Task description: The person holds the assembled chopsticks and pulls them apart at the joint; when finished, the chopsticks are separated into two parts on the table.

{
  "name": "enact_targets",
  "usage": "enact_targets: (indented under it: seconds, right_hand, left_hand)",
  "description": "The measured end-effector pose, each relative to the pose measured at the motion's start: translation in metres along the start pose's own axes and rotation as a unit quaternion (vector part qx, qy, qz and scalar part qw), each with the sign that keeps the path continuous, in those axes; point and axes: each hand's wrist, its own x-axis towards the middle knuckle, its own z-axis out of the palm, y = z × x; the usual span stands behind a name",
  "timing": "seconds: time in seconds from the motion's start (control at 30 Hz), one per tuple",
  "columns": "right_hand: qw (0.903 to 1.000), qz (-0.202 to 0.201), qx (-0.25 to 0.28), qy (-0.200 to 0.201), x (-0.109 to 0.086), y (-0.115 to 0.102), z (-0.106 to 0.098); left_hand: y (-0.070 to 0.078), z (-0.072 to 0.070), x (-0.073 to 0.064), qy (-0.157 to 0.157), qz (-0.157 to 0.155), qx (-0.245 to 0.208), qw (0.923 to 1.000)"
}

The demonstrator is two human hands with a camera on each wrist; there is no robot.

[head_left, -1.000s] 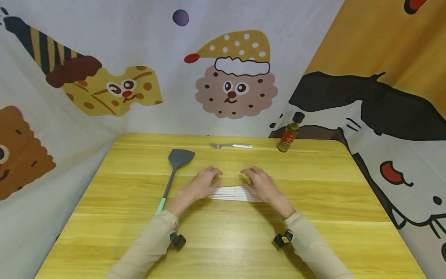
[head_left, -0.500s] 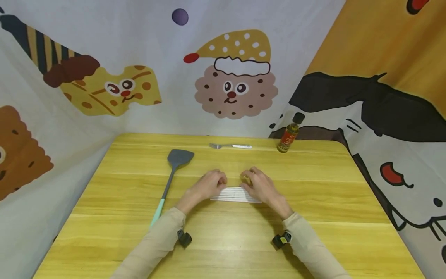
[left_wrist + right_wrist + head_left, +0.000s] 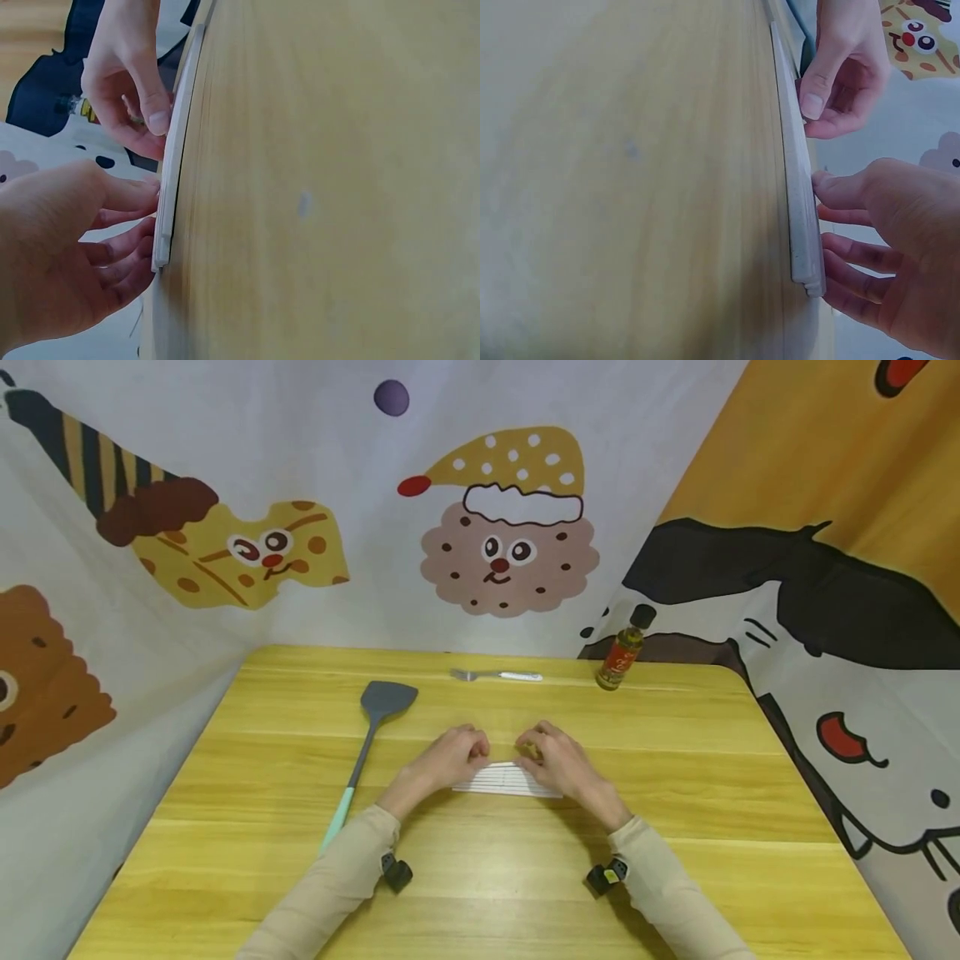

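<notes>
A white, slatted flat piece (image 3: 506,779), marked with several long parallel lines, lies in the middle of the wooden table. My left hand (image 3: 448,755) bends over its far left edge, thumb and index finger pinching there. On the far right edge my right hand (image 3: 558,761) does likewise, thumb and forefinger together. In the left wrist view the white slats (image 3: 176,161) appear edge-on as a thin stack, with fingertips right along the far side. The right wrist view shows the slats (image 3: 799,187) with a stepped near end.
A spatula (image 3: 386,697) with grey blade and mint handle lies left, its handle end passing behind the left sleeve. At the back lie a fork (image 3: 495,675) with a white handle and, farther right, a standing oil bottle (image 3: 619,650). A cartoon-printed cloth (image 3: 315,460) hangs behind.
My left hand has moved right and curled its fingers onto the edge of the slats. The right hand's fingers have drawn in slightly. The slats have hardly moved.
</notes>
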Motion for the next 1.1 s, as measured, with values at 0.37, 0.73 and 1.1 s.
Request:
enact_targets:
  seconds: [0.37, 0.73, 1.1]
  right_hand:
    - [0.9992, -0.031, -0.018, 0.018, 0.005, 0.000, 0.006]
    - [0.9926, -0.105, -0.061, 0.000, 0.014, -0.005, 0.011]
    - [0.9891, -0.115, -0.084, 0.038, 0.013, -0.003, 0.006]
  left_hand:
    - [0.002, 0.001, 0.005, -0.003, -0.009, 0.018, 0.9998]
    - [0.006, 0.001, 0.004, -0.008, -0.017, 0.015, 0.9997]
    - [0.007, -0.003, 0.007, 0.015, 0.001, 0.012, 0.9998]
